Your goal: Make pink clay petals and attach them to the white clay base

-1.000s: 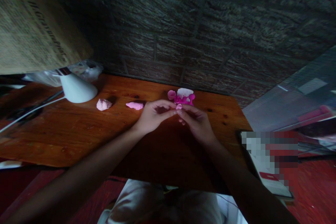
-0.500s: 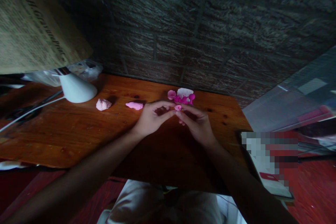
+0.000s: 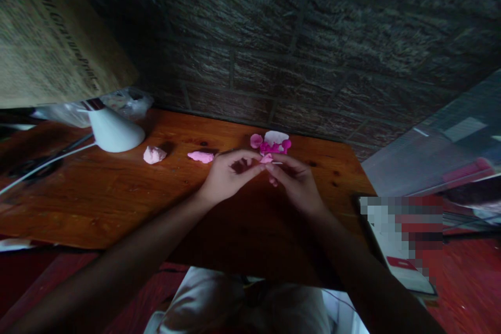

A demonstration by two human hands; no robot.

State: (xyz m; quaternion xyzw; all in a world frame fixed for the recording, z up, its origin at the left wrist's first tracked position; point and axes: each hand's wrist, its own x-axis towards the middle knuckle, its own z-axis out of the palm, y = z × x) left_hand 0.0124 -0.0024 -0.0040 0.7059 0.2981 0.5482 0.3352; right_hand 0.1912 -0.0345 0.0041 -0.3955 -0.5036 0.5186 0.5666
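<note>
Between the fingertips of both hands is a small pink clay piece (image 3: pixel 266 158), held above the wooden table. My left hand (image 3: pixel 230 173) pinches its left side with thumb and forefinger. My right hand (image 3: pixel 294 177) pinches it from the right, and a thin pale stick (image 3: pixel 277 163) shows at those fingers. Just behind the hands lie bright pink petal-like pieces (image 3: pixel 274 148) by a whitish flat piece (image 3: pixel 276 138), with a rounder pink piece (image 3: pixel 256 141) to their left. Left of my left hand rest a pink clay lump (image 3: pixel 201 157) and a paler pink lump (image 3: pixel 154 154).
A lamp with a white base (image 3: pixel 116 130) and a printed paper-like shade (image 3: pixel 58 47) stands at the left of the table (image 3: pixel 156 198). Its cable and a clear plastic bag (image 3: pixel 131 104) lie near it. A dark brick wall (image 3: pixel 250 52) closes off the back.
The pink clay piece has turned between my fingertips and now shows a more pointed side. The pale stick is more visible at my right fingers. Both hands stay nearly in place.
</note>
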